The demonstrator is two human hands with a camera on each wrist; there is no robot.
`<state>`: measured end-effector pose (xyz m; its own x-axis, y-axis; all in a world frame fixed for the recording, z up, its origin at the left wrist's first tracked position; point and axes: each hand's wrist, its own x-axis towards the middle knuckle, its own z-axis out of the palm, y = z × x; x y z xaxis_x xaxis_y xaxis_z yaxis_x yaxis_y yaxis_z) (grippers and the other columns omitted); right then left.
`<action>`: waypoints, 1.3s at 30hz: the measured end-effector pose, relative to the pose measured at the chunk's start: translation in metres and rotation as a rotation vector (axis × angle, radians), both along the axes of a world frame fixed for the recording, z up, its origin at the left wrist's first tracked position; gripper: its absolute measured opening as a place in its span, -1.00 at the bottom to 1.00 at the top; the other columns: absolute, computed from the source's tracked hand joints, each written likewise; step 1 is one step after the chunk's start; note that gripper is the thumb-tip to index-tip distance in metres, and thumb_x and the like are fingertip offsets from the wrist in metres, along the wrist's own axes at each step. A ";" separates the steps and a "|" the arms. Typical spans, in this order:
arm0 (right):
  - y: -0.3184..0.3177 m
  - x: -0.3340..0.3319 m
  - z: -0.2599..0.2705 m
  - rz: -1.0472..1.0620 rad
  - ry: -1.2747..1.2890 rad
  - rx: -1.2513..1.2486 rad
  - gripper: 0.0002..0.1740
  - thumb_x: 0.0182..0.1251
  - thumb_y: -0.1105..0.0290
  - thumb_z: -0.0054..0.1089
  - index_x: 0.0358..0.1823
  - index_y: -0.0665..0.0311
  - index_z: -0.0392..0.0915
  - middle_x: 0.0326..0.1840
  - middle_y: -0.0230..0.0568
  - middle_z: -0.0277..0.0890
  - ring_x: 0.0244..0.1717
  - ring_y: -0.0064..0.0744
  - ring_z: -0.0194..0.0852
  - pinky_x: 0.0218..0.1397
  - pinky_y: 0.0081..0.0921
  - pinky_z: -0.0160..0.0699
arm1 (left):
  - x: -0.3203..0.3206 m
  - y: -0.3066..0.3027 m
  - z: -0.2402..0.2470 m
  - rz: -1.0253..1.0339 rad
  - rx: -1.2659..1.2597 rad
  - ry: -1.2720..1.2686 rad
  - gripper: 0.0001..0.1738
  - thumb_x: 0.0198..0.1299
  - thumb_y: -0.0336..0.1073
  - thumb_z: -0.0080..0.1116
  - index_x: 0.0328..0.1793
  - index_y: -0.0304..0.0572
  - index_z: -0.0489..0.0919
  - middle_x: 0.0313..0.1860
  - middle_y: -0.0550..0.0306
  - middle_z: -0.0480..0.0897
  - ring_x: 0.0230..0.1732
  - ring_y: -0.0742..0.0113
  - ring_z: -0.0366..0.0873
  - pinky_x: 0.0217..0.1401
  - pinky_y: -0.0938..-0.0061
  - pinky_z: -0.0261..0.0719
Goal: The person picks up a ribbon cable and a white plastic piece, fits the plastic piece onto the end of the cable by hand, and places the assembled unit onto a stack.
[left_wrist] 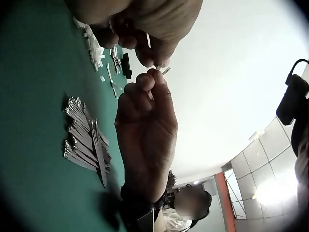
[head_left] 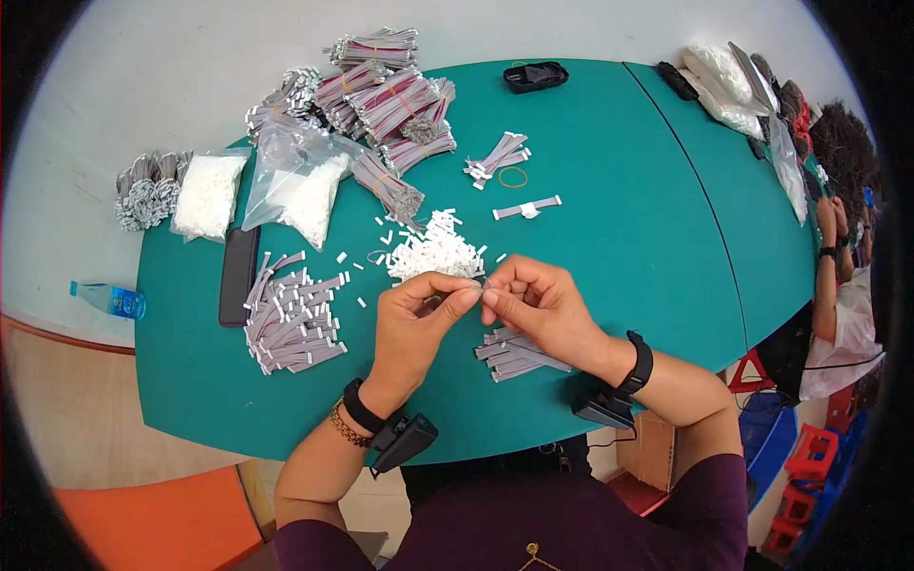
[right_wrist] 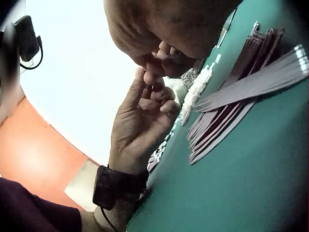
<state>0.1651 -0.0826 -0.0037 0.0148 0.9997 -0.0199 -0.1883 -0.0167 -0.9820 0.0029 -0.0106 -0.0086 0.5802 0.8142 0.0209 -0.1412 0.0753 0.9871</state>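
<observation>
Both hands meet over the green table, fingertips almost touching. My right hand pinches a short grey flat cable, a sliver of which shows between its fingers. Thumb and index finger of my left hand pinch a small pale piece, apparently a white connector, mostly covered by the fingertips. Just beyond the hands is a heap of white connectors. Short flat cables lie under the right hand, bare metal terminals at their ends. Left of the left hand is a pile of cables with white connectors.
Banded cable bundles are stacked at the back left, near bags of white pieces. A black phone lies at the left. Farther back are a few cables, a rubber band and a black pouch. Another person sits at the right.
</observation>
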 end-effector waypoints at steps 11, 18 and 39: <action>0.001 -0.004 0.006 -0.033 -0.051 -0.043 -0.88 0.30 0.43 0.15 -0.36 0.33 0.49 -0.54 -0.48 0.43 -0.51 -0.80 0.29 -0.49 -0.76 0.23 | 0.000 0.000 0.003 -0.026 -0.012 0.002 -0.93 0.17 -0.41 0.19 -0.29 -0.25 0.54 -0.37 0.29 0.56 -0.34 0.62 0.40 -0.27 0.69 0.35; 0.001 -0.001 0.003 -0.032 0.012 -0.007 -0.90 0.28 0.46 0.16 -0.38 0.32 0.49 -0.56 -0.49 0.41 -0.54 -0.79 0.31 -0.51 -0.77 0.27 | -0.001 0.006 0.002 -0.149 -0.178 -0.002 -0.93 0.19 -0.40 0.16 -0.30 -0.22 0.53 -0.45 0.33 0.50 -0.43 0.60 0.33 -0.35 0.67 0.27; 0.004 0.008 0.000 -0.054 -0.014 -0.019 -0.91 0.27 0.47 0.15 -0.38 0.32 0.48 -0.59 -0.47 0.44 -0.58 -0.81 0.31 -0.52 -0.78 0.24 | -0.027 0.030 0.016 -0.075 0.859 0.872 -0.83 -0.18 -0.46 0.33 -0.42 -0.17 0.56 -0.51 0.15 0.53 -0.35 0.18 0.46 -0.26 0.34 0.42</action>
<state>0.1735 -0.0782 -0.0037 0.0692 0.9969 -0.0381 -0.1761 -0.0254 -0.9841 -0.0242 0.0198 0.0071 0.7131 0.6915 0.1157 0.5684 -0.6668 0.4820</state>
